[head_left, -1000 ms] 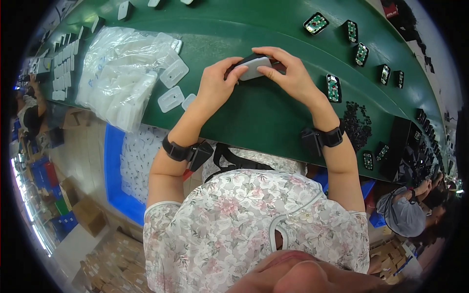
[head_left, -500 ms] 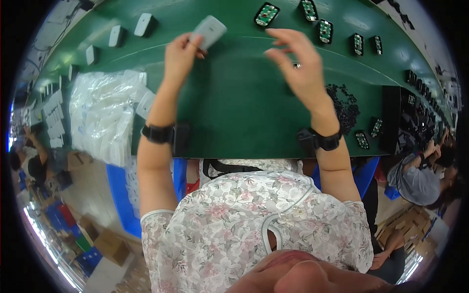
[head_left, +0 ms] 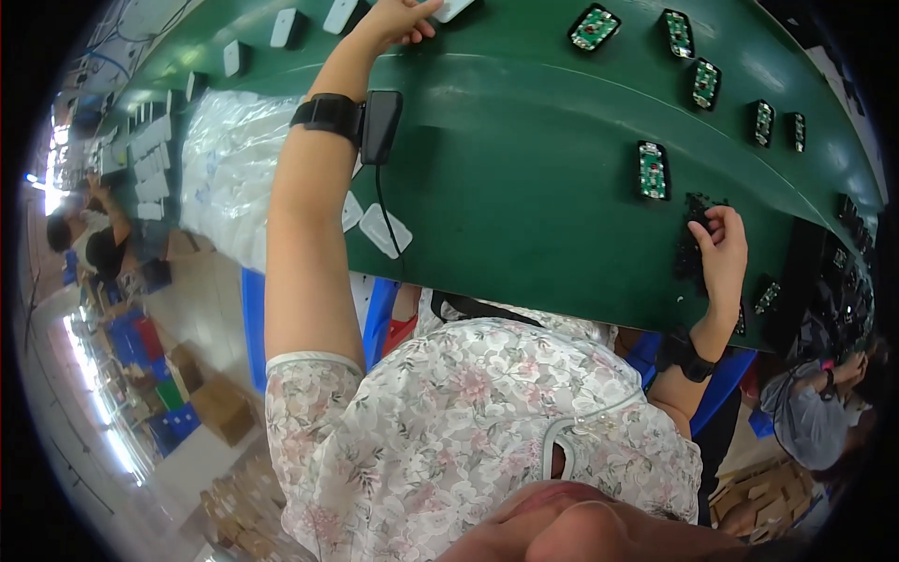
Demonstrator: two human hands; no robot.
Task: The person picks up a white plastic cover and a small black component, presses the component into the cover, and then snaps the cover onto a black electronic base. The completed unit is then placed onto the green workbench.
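At the upper edge of the view, above the green counter (head_left: 524,178), my left hand (head_left: 420,21) is partly bent, with its fingertips at the near side of a white casing (head_left: 455,7). The casing is cut off by the picture edge, so I cannot tell whether the hand grips it. My right hand (head_left: 721,245) is placed at the pile of small black parts (head_left: 689,258), fingers curled and thumb set apart, leaving the hand partly open; whether a part sits under the fingers cannot be told. Containers are arranged as follows. A clear plastic bag (head_left: 229,173) lies on the counter to my left and contains whitish pieces. Two loose white covers (head_left: 386,231) lie near it, beside my left forearm. Below the counter edge, a blue bin (head_left: 381,317) stands to my left; its contents are mostly hidden by my arm. Black housings, each holding a green circuit board, are spaced across the right half; the nearest housing (head_left: 654,170) lies just beyond the pile. A black box (head_left: 792,281) stands at far right.
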